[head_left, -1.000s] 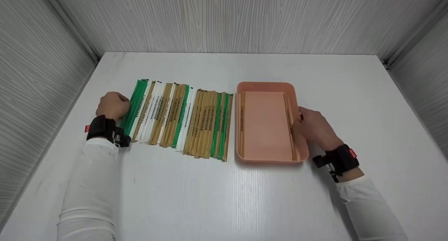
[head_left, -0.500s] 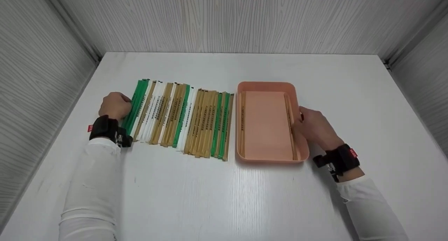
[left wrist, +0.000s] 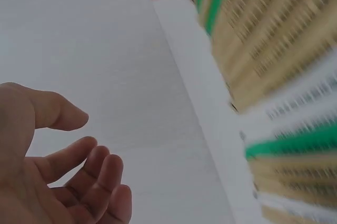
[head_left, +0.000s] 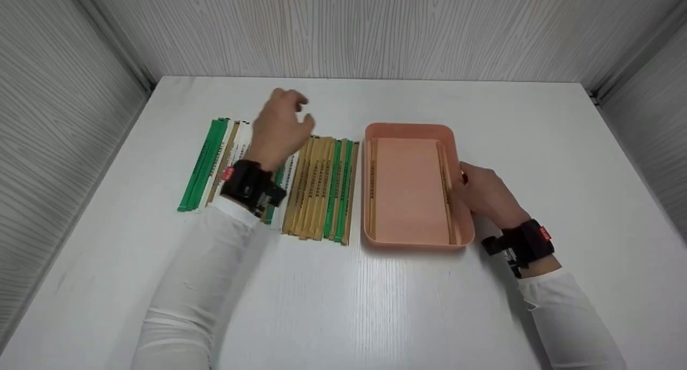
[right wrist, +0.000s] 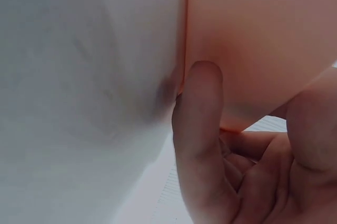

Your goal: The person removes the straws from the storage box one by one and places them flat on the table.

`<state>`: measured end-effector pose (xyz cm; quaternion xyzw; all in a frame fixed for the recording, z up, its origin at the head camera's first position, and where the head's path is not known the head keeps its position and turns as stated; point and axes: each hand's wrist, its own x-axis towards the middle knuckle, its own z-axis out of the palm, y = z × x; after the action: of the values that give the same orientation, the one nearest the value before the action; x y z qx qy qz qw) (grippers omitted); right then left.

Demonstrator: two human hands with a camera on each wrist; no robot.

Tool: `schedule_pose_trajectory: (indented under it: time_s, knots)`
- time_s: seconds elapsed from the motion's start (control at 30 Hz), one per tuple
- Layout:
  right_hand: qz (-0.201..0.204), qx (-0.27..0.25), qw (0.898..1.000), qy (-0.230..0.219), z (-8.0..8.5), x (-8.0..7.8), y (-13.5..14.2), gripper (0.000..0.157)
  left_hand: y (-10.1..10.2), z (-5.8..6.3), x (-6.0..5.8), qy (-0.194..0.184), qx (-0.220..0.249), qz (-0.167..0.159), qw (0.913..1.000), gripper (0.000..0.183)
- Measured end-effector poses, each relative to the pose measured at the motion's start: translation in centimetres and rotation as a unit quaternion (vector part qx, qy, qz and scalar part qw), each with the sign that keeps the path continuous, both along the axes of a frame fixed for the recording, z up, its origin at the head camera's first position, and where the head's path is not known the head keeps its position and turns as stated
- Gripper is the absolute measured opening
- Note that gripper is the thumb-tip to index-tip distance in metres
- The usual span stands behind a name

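My left hand (head_left: 280,127) hovers over the middle of a row of slim, printed, paper-wrapped sticks in green, white and brown. In the left wrist view, the thumb and loosely bent fingers (left wrist: 79,182) are apart with nothing between them. The hand and wrist hide part of the row; green sticks (head_left: 206,166) show at its left end and brown sticks (head_left: 311,193) to its right. My right hand (head_left: 488,193) grips the right wall of a pink rectangular tray (head_left: 410,198), also seen in the right wrist view. One brown stick (head_left: 373,190) lies along each long side inside the tray.
The sticks and tray rest on a white table (head_left: 397,305) with faint grain. Grey wood-patterned panels (head_left: 343,31) stand at the back and on both sides. A narrow gap separates the row's right end from the tray.
My left hand has left the green sticks at the row's left end and moved right and away from me, over the row's middle. The right hand stays on the tray.
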<state>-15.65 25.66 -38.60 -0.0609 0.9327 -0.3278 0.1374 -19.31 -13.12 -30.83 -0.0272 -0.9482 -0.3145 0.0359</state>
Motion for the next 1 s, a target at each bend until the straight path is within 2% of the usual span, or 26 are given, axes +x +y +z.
schedule_pose_trajectory:
  time_s: [0.1,0.17,0.27,0.33,0.43,0.57,0.63,0.77,0.87,0.93,1.0]
  knots:
    - [0.0,-0.012,1.0,-0.009,0.1,0.0,0.1,0.039,5.2,0.7,0.2,-0.012,-0.022,-0.064,0.9977,0.037]
    - [0.002,-0.017,1.0,-0.009,0.1,-0.1,0.2,0.041,8.2,0.6,0.2,-0.014,-0.04,-0.101,0.994,0.034]
    - [0.012,-0.029,0.999,-0.01,0.2,-0.2,0.2,0.042,12.2,0.0,0.4,-0.022,-0.064,-0.154,0.9857,0.028]
    - [0.018,-0.035,0.999,-0.014,0.3,-0.3,0.4,0.041,14.6,-0.7,0.5,-0.04,-0.073,-0.183,0.9795,0.017]
    - [0.031,-0.033,0.999,-0.016,0.4,-0.3,0.4,0.043,17.6,-1.8,0.8,-0.077,-0.109,-0.209,0.9688,0.015]
    - [0.04,-0.015,0.999,-0.003,0.5,-0.4,0.4,0.041,20.6,-3.1,1.3,-0.128,-0.162,-0.22,0.9536,0.016]
    - [0.039,-0.008,0.999,0.001,0.4,-0.4,0.3,0.039,21.5,-3.9,1.5,-0.137,-0.174,-0.218,0.9505,0.02]
    - [0.034,-0.005,0.999,-0.001,0.2,-0.4,0.1,0.038,22.6,-5.4,1.7,-0.146,-0.172,-0.191,0.9554,0.022]
    - [0.035,-0.004,0.999,0.001,0.2,-0.5,0.1,0.037,23.0,-6.1,1.7,-0.147,-0.167,-0.169,0.9602,0.028]
    - [0.036,-0.003,0.999,0.005,0.2,-0.5,0.1,0.035,23.0,-6.4,1.6,-0.149,-0.164,-0.166,0.961,0.032]
    - [0.037,-0.001,0.999,0.008,0.1,-0.6,0.1,0.034,22.9,-6.5,1.5,-0.151,-0.158,-0.169,0.961,0.029]
